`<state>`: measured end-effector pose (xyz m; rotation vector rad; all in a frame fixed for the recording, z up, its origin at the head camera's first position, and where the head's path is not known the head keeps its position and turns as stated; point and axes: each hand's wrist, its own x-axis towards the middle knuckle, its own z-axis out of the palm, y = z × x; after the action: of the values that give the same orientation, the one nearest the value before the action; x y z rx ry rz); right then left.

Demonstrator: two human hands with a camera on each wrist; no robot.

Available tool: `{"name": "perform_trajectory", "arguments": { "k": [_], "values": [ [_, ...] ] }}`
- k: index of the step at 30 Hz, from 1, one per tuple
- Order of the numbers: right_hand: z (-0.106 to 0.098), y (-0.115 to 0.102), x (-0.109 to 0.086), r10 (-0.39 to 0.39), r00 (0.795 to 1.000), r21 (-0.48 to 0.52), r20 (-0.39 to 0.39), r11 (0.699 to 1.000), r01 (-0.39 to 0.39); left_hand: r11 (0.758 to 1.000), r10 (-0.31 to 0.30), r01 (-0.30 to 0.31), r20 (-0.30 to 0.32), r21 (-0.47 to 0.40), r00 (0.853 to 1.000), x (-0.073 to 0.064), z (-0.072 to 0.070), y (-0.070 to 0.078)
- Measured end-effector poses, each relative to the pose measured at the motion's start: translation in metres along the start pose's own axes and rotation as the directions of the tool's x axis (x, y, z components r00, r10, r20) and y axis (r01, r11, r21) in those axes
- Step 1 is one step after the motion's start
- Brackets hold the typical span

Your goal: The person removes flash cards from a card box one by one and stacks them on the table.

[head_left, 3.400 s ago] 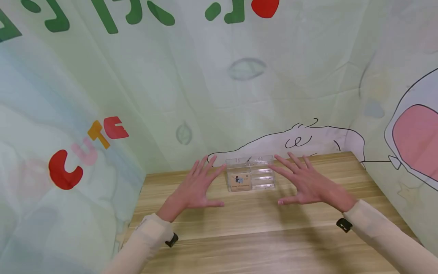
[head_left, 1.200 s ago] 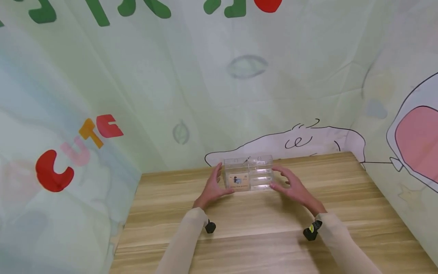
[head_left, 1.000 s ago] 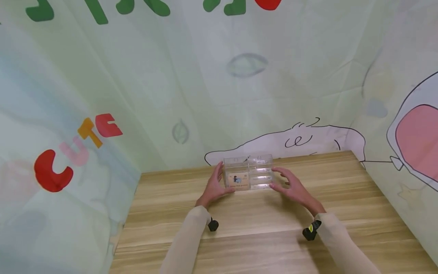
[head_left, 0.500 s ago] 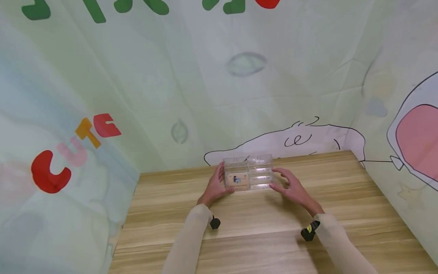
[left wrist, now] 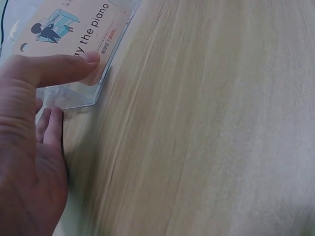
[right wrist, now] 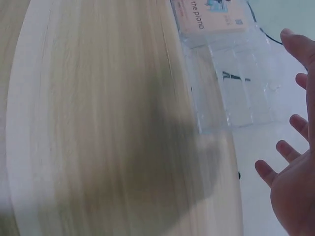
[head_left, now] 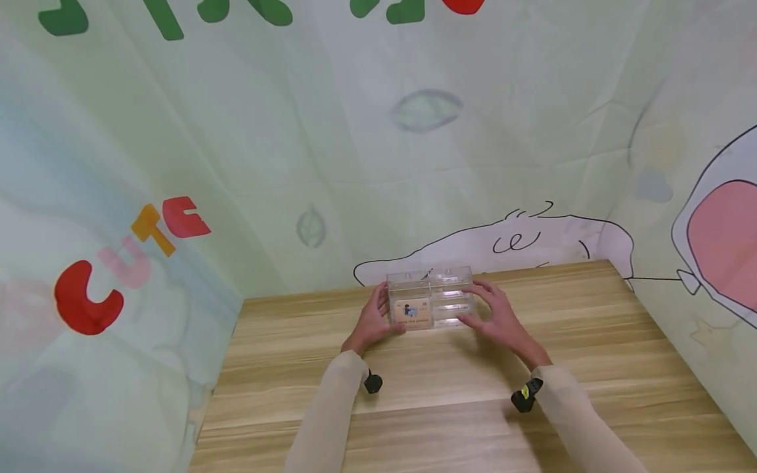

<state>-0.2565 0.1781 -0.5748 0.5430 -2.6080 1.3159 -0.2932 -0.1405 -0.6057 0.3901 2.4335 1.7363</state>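
A clear plastic box (head_left: 452, 301) with compartments stands at the back of the table. Its left compartment bears a peach card (head_left: 413, 311) with a drawing of a figure and the words "the piano". My left hand (head_left: 371, 324) holds the box's left side; the thumb (left wrist: 69, 68) lies over the card's lower corner and the fingers go along the side, partly hidden. At the right end of the box is my right hand (head_left: 499, 323), thumb and fingers spread apart. Its fingertips overlap the right compartments in the head view, while the right wrist view shows nothing between its fingers.
The wood-grain table (head_left: 426, 420) spreads in front of the box. Right behind it hangs a pale green printed cloth (head_left: 367, 151), which also covers both sides. Black wrist cameras (head_left: 524, 396) sit at both cuffs.
Both hands were raised and spread wide beside the box, then came down to its two sides. In the last half second my right hand shifted slightly left over the box's right end.
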Motion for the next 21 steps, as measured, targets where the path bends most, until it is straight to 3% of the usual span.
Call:
{"name": "perform_trajectory", "arguments": {
  "k": [5, 11, 21],
  "values": [
    [0.005, -0.008, 0.007, -0.074, 0.997, 0.025, -0.004, 0.997, 0.075, 0.999, -0.031, 0.031, -0.007, 0.016, 0.999, 0.0, 0.001, 0.0],
    [0.018, -0.015, 0.016, -0.112, 0.992, 0.091, 0.053, 0.99, 0.107, 0.999, -0.036, 0.036, -0.003, 0.019, 0.999, 0.0, 0.0, 0.002],
    [0.039, -0.021, 0.023, -0.094, 0.984, 0.118, 0.155, 0.99, 0.076, 0.997, -0.074, 0.074, -0.004, 0.006, 0.997, 0.001, 0.001, 0.0]
  ]
}}
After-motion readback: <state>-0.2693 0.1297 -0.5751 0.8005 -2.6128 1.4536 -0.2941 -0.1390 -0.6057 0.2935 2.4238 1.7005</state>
